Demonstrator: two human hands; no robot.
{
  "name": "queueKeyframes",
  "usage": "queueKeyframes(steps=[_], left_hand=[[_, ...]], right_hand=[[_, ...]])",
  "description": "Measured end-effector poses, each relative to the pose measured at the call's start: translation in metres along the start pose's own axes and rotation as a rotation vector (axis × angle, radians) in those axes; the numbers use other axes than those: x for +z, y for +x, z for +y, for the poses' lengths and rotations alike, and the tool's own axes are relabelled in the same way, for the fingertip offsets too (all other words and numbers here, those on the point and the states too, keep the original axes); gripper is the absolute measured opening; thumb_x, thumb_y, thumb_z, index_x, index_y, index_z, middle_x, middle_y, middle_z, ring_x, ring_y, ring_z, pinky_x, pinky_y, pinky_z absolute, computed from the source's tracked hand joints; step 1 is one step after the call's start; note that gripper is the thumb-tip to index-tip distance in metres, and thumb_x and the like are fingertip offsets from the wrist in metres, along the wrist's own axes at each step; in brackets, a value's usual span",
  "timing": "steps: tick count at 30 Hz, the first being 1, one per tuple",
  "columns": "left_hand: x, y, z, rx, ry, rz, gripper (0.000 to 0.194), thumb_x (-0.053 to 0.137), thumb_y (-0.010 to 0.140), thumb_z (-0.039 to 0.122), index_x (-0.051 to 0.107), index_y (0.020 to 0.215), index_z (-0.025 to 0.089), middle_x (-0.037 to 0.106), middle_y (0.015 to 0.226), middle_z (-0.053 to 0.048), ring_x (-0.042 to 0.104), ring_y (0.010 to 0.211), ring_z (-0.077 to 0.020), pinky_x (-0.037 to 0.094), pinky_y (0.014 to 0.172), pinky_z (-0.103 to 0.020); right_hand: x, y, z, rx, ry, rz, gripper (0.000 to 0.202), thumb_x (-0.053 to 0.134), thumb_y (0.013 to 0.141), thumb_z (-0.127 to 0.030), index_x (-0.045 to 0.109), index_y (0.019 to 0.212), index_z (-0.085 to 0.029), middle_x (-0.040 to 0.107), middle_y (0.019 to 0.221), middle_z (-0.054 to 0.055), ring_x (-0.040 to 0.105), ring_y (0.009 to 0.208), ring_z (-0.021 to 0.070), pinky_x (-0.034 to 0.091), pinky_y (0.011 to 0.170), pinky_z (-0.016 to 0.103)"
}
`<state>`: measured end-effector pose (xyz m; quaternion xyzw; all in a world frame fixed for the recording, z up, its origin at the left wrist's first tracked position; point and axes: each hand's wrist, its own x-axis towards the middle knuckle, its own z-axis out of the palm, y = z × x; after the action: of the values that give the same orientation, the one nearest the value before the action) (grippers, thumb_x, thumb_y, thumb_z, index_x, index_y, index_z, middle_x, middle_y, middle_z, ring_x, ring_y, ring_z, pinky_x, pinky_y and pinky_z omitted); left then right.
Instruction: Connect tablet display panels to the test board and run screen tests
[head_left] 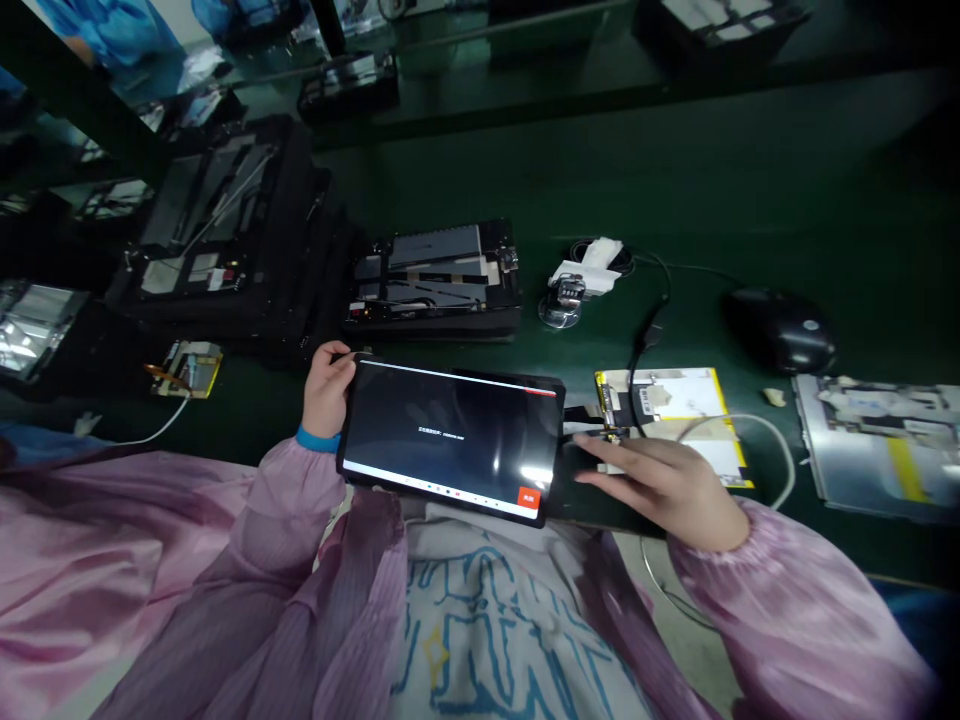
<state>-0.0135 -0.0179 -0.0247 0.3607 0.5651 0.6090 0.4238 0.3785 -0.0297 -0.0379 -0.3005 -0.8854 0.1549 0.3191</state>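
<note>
A black tablet (450, 435) with its screen lit, showing a line of small text and a red button at its lower right, is tilted above the table's front edge. My left hand (328, 392) grips its upper left corner. Just past the tablet's right side, my right hand (667, 485) has thumb and fingers apart, beside a dark connector and ribbon cables. What lies between those fingertips is too small to make out. A battery-like board (701, 395) with yellow edges lies behind my right hand, with a black cable running onto it.
Stacked black trays of device parts (217, 220) stand at the left, and another open device (442, 275) lies behind the tablet. A black mouse (780, 328), a silver panel (870, 440), a small clear-based gadget (562, 300) and a white cable (784, 450) are at the right.
</note>
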Motion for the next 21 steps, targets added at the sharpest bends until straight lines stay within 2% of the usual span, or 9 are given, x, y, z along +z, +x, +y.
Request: queueKeyframes(steps=[4, 6, 8, 9, 11, 12, 14, 17, 21], left_hand=[[0.000, 0.001, 0.000, 0.009, -0.009, -0.011, 0.044, 0.080, 0.062, 0.034, 0.050, 0.091, 0.020, 0.065, 0.070, 0.000, 0.067, 0.068, -0.0178, 0.051, 0.061, -0.026], [0.000, 0.002, 0.000, 0.024, -0.008, -0.011, 0.041, 0.079, 0.063, 0.032, 0.051, 0.090, 0.020, 0.065, 0.070, 0.000, 0.067, 0.068, -0.0178, 0.051, 0.062, -0.027], [0.000, 0.004, 0.001, 0.039, 0.001, -0.008, 0.039, 0.078, 0.063, 0.029, 0.051, 0.090, 0.020, 0.065, 0.070, 0.000, 0.067, 0.068, -0.0175, 0.051, 0.061, -0.026], [0.000, 0.004, 0.001, 0.045, 0.008, -0.003, 0.038, 0.077, 0.063, 0.028, 0.052, 0.090, 0.020, 0.065, 0.070, 0.000, 0.066, 0.067, -0.0171, 0.050, 0.061, -0.026], [-0.001, 0.004, 0.003, 0.047, 0.022, 0.012, 0.037, 0.076, 0.063, 0.027, 0.052, 0.091, 0.020, 0.066, 0.070, 0.001, 0.066, 0.064, -0.0158, 0.050, 0.059, -0.024], [-0.001, 0.004, 0.003, 0.044, 0.027, 0.021, 0.036, 0.076, 0.063, 0.026, 0.053, 0.090, 0.020, 0.066, 0.070, 0.001, 0.065, 0.063, -0.0152, 0.049, 0.059, -0.024], [-0.002, 0.004, 0.004, 0.037, 0.034, 0.031, 0.035, 0.076, 0.064, 0.026, 0.053, 0.090, 0.020, 0.067, 0.071, 0.001, 0.065, 0.062, -0.0146, 0.049, 0.058, -0.023], [-0.003, 0.003, 0.003, 0.041, 0.048, 0.035, 0.033, 0.075, 0.065, 0.025, 0.054, 0.090, 0.021, 0.068, 0.071, 0.001, 0.065, 0.062, -0.0154, 0.050, 0.058, -0.024], [-0.003, 0.004, 0.001, 0.062, 0.081, 0.048, 0.030, 0.073, 0.067, 0.025, 0.055, 0.091, 0.021, 0.066, 0.073, 0.000, 0.067, 0.070, -0.0174, 0.053, 0.065, -0.028]], right_hand=[[-0.021, 0.013, 0.008, 0.187, -0.140, 0.182, 0.047, 0.056, 0.091, -0.024, 0.050, 0.137, -0.026, 0.064, 0.072, 0.002, 0.056, 0.056, 0.0145, 0.049, 0.058, 0.028], [-0.035, 0.026, 0.024, 0.293, -0.251, 0.268, 0.056, 0.050, 0.093, -0.025, 0.037, 0.147, -0.018, 0.063, 0.079, 0.008, 0.058, 0.067, 0.0190, 0.049, 0.064, 0.033], [-0.048, 0.040, 0.045, 0.392, -0.315, 0.286, 0.067, 0.045, 0.094, -0.027, 0.018, 0.153, -0.010, 0.062, 0.093, 0.016, 0.060, 0.085, 0.0259, 0.050, 0.074, 0.040], [-0.053, 0.046, 0.054, 0.435, -0.335, 0.291, 0.071, 0.047, 0.093, -0.029, 0.015, 0.152, -0.008, 0.060, 0.103, 0.021, 0.059, 0.094, 0.0299, 0.050, 0.079, 0.044], [-0.058, 0.054, 0.064, 0.472, -0.400, 0.240, 0.064, 0.052, 0.090, -0.031, 0.031, 0.146, -0.006, 0.053, 0.119, 0.027, 0.054, 0.110, 0.0369, 0.047, 0.089, 0.051], [-0.059, 0.055, 0.065, 0.466, -0.426, 0.186, 0.053, 0.053, 0.090, -0.031, 0.045, 0.136, -0.007, 0.053, 0.121, 0.027, 0.053, 0.113, 0.0377, 0.046, 0.092, 0.051], [-0.056, 0.051, 0.059, 0.450, -0.447, 0.066, 0.029, 0.050, 0.091, -0.031, 0.063, 0.106, -0.010, 0.060, 0.107, 0.022, 0.059, 0.101, 0.0324, 0.049, 0.086, 0.045], [-0.050, 0.026, 0.043, 0.526, -0.402, -0.103, 0.031, 0.052, 0.090, -0.040, 0.059, 0.069, -0.018, 0.062, 0.070, 0.009, 0.059, 0.061, 0.0206, 0.047, 0.057, 0.034], [-0.044, -0.018, 0.027, 0.687, -0.257, -0.263, 0.036, 0.062, 0.079, -0.054, 0.058, 0.067, -0.020, 0.061, 0.056, 0.002, 0.054, 0.044, 0.0167, 0.038, 0.043, 0.029]])
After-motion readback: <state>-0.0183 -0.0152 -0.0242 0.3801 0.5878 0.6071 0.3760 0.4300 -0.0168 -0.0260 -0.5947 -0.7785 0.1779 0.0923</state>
